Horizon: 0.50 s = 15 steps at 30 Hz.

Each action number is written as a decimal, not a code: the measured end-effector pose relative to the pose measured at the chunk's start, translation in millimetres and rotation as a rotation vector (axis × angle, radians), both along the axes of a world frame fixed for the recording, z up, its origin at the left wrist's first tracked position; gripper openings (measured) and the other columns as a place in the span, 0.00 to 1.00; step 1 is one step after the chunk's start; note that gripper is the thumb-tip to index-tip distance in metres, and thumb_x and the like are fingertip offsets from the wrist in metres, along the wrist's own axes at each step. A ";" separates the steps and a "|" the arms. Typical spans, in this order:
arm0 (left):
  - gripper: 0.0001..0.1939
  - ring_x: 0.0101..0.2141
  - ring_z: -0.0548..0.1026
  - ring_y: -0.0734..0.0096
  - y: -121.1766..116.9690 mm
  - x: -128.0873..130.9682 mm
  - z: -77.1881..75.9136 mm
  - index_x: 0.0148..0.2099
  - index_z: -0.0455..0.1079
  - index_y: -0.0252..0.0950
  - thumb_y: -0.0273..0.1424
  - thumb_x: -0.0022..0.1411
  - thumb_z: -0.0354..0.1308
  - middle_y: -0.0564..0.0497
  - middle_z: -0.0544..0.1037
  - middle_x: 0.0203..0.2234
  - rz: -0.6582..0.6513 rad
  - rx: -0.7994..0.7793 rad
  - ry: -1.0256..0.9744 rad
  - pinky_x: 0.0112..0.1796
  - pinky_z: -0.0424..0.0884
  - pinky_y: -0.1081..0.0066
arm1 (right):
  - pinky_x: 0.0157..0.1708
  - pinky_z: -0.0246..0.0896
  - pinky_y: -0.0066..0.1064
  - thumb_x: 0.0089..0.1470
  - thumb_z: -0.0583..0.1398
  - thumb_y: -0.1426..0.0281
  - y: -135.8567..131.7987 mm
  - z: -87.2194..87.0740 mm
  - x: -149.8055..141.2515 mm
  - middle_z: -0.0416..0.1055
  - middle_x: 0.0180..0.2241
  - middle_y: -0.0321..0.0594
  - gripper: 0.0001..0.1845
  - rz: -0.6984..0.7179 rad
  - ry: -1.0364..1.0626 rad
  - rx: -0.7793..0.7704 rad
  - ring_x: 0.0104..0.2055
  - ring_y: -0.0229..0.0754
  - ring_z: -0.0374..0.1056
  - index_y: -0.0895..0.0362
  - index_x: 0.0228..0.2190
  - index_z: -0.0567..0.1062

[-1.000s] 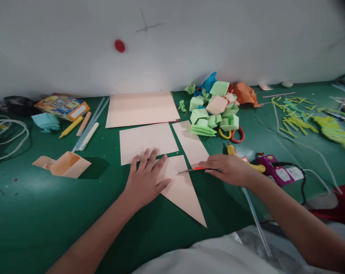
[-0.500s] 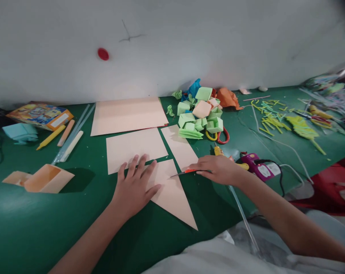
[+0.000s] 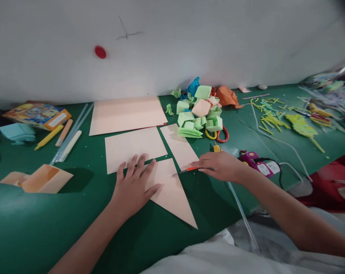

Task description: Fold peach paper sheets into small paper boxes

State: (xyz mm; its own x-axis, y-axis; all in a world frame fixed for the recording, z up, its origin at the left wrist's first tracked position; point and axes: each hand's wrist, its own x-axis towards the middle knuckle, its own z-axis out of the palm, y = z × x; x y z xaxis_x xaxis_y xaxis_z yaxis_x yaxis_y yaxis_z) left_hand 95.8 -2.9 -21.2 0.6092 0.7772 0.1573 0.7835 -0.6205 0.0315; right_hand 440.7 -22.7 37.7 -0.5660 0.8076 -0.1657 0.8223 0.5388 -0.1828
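Observation:
My left hand (image 3: pixel 135 186) lies flat with fingers spread, pressing on a peach paper piece (image 3: pixel 172 194) with a slanted lower edge; its fingertips reach onto a peach rectangle (image 3: pixel 135 146) just behind. In my right hand (image 3: pixel 221 165) is a craft knife (image 3: pixel 191 168) with an orange handle, its thin blade over the right part of the slanted piece. Whether the tip touches the paper I cannot tell. A narrow peach strip (image 3: pixel 179 146) lies beyond the knife. Larger peach sheets (image 3: pixel 126 114) rest against the wall side of the green table (image 3: pixel 98 213).
Folded green and peach paper boxes (image 3: pixel 201 110) are heaped at the back, beside scissors (image 3: pixel 222 134). A glue gun (image 3: pixel 218 148) and a purple device with a cord (image 3: pixel 255 161) lie right. At left are a peach paper box (image 3: pixel 48 179), glue sticks (image 3: pixel 72 133) and a yellow marker (image 3: pixel 49 137).
The craft knife in my right hand has shifted very slightly to the right. My left hand stays on the paper. The whole view has moved a little.

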 end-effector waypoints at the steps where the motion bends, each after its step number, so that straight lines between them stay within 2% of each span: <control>1: 0.36 0.70 0.52 0.39 0.0 0.0 -0.3 0.72 0.59 0.40 0.53 0.71 0.44 0.40 0.55 0.72 0.001 0.000 -0.001 0.64 0.46 0.38 | 0.32 0.57 0.31 0.69 0.51 0.66 -0.1 0.4 0.5 0.77 0.41 0.39 0.23 0.003 0.001 -0.001 0.43 0.46 0.72 0.42 0.60 0.72; 15: 0.36 0.70 0.51 0.39 -0.4 -0.1 0.0 0.72 0.59 0.40 0.53 0.71 0.44 0.40 0.55 0.72 0.002 0.001 -0.005 0.64 0.45 0.38 | 0.31 0.56 0.30 0.69 0.52 0.67 -2.7 3.0 10.5 0.77 0.41 0.38 0.23 -0.013 -0.040 0.001 0.43 0.45 0.72 0.41 0.60 0.71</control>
